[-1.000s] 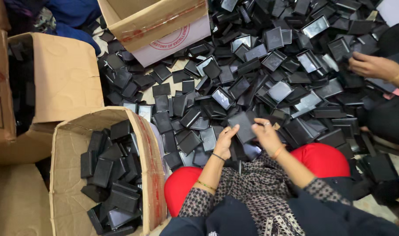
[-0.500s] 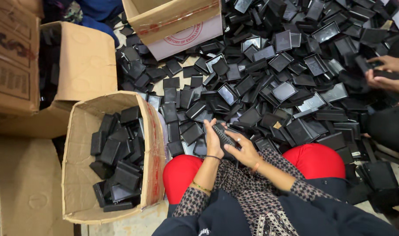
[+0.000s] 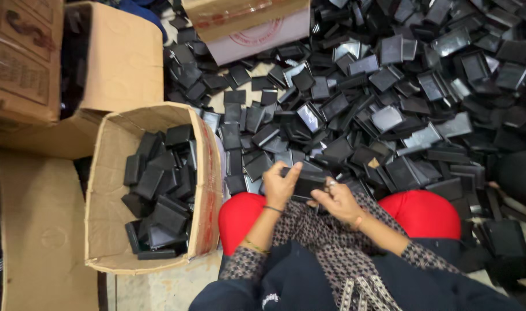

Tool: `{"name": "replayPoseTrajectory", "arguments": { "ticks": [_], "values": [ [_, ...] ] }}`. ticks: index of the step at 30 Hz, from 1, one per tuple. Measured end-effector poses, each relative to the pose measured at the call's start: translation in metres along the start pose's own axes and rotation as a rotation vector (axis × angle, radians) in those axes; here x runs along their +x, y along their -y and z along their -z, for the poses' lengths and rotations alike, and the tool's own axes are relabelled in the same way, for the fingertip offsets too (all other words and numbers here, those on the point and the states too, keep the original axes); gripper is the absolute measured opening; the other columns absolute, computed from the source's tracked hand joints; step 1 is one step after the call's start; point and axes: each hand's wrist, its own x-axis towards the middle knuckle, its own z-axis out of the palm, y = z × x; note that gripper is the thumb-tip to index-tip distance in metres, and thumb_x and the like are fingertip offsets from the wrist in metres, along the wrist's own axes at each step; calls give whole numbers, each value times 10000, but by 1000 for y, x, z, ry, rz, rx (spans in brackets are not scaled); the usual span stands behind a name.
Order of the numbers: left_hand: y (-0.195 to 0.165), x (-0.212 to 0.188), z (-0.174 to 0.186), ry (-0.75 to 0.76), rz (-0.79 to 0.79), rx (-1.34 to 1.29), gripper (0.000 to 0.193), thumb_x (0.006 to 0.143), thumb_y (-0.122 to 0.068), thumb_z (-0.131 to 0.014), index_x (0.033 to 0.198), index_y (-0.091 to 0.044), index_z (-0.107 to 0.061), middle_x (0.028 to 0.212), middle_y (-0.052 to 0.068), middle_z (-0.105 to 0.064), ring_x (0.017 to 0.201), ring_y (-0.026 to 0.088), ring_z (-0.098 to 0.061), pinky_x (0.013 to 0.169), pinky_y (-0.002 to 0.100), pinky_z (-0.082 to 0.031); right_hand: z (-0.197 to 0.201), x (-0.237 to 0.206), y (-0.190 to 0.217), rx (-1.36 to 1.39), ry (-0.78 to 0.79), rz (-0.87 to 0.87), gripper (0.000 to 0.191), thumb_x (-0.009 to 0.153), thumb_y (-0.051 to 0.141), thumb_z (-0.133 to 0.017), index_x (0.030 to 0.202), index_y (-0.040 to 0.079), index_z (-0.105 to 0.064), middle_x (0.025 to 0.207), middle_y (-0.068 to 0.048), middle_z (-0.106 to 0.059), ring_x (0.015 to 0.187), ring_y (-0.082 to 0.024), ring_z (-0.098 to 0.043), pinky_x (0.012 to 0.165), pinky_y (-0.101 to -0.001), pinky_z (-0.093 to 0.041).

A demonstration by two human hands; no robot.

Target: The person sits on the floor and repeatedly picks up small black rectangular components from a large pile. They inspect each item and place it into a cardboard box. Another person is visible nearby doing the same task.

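Holding 1 black case (image 3: 307, 184), both hands stay closed together.

A packing workshop floor: a big heap of black cases (image 3: 390, 115) beside open cardboard boxes (image 3: 110, 230).

Left hand (image 3: 281, 185) and right hand (image 3: 338, 201) grip one black case (image 3: 305, 183) beside a half-filled cardboard box (image 3: 104, 190).
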Motion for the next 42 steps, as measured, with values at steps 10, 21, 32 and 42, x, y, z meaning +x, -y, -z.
{"name": "replayPoseTrajectory", "arguments": {
  "ticks": [10, 21, 32, 42],
  "values": [
    [-110, -12, 222, -769, -385, 899, 525, 874, -430, -939, 961, -26, -616, 1164, 155, -582, 1056, 324, -583, 936, 458, -437, 59, 104, -26, -668, -188, 252, 235, 934, 229, -685, 1033, 22, -736, 1016, -186, -717, 993, -373, -688, 899, -440, -542],
    [32, 57, -14, -158, 99, -192, 248, 916, -263, -763, 1017, -46, -700, 1218, 105, -639, 1097, 197, -621, 882, 310, -526, 21, 201, 17, -573, -303, 37, 488, 913, 403, -733, 1286, 94, -665, 1148, -212, -704, 1086, -389, -678, 958, -450, -538],
    [90, 82, -56, 33, 543, -599, 267, 951, -305, -747, 1005, -53, -678, 810, -8, -669, 657, 44, -540, 574, 193, -431, 47, 193, -36, -1029, -344, 270, 289, 818, 168, -717, 1084, 56, -708, 1059, -168, -704, 952, -400, -701, 814, -479, -558],
    [97, 91, -44, 155, 568, -1140, 430, 972, -354, -617, 1337, -143, -531, 1064, 102, -686, 997, 227, -660, 905, 395, -538, 24, 132, -39, 129, 36, -153, 293, 961, 276, -703, 902, -8, -741, 752, -33, -727, 698, -132, -693, 674, -301, -564]
  ]
}}
